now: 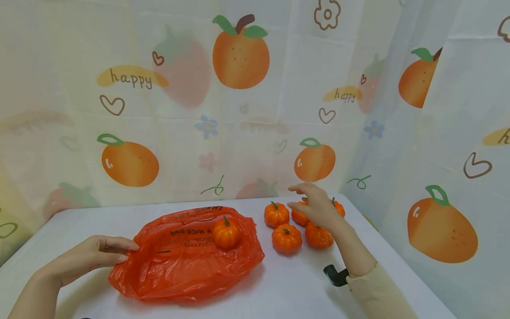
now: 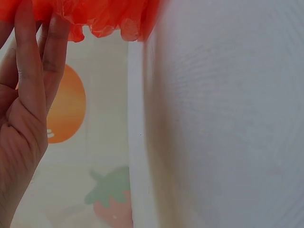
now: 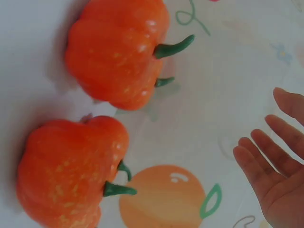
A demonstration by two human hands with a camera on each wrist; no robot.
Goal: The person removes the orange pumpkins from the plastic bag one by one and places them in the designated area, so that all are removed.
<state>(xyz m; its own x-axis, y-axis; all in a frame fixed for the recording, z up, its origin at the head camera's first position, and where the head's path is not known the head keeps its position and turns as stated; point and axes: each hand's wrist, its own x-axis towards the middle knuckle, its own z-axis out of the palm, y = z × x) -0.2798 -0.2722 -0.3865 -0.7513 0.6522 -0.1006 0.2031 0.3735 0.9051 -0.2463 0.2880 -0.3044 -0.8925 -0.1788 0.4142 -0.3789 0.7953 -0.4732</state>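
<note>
Pumpkins [image 1: 286, 238], five clustered right of centre on our table [image 1: 279, 292], two partly hidden behind our right hand [image 1: 316, 204], grip wide, empty. Sixth pumpkin [image 1: 226, 232] on orange bag [image 1: 183, 261], whose edge our left hand [image 1: 89, 257] touches, fingers straight.

Left hand [image 1: 89, 259] low at near left, fingers straight and together, pointing right. Right hand [image 1: 316, 206] raised farther off at right, fingers loosely spread, forearm in a pale sleeve [image 1: 378, 292].
</note>
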